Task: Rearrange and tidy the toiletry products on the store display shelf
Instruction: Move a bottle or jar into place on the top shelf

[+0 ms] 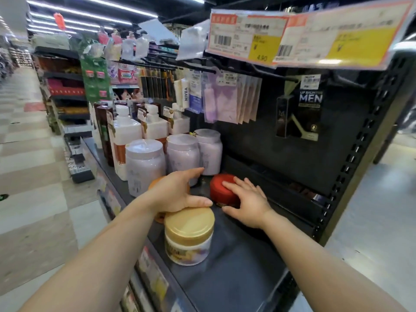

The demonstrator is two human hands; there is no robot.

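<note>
My left hand (180, 192) grips an orange-lidded jar (154, 183) from above on the dark shelf (236, 266); most of that jar is hidden under the hand. My right hand (247, 203) holds a red-lidded jar (221, 188) further back, fingers curved over its top and thumb at its base. A gold-lidded white jar (189, 235) stands upright just in front of my left hand, untouched. Three pale lilac tubs (146, 163) line up behind the jars toward the back panel.
White pump bottles (126, 136) and dark brown bottles (104, 131) stand left of the tubs. Sachets (231, 97) and a lip balm pack (308, 113) hang on hooks above. Price tags (247, 39) hang overhead. The aisle floor (29, 154) lies to the left.
</note>
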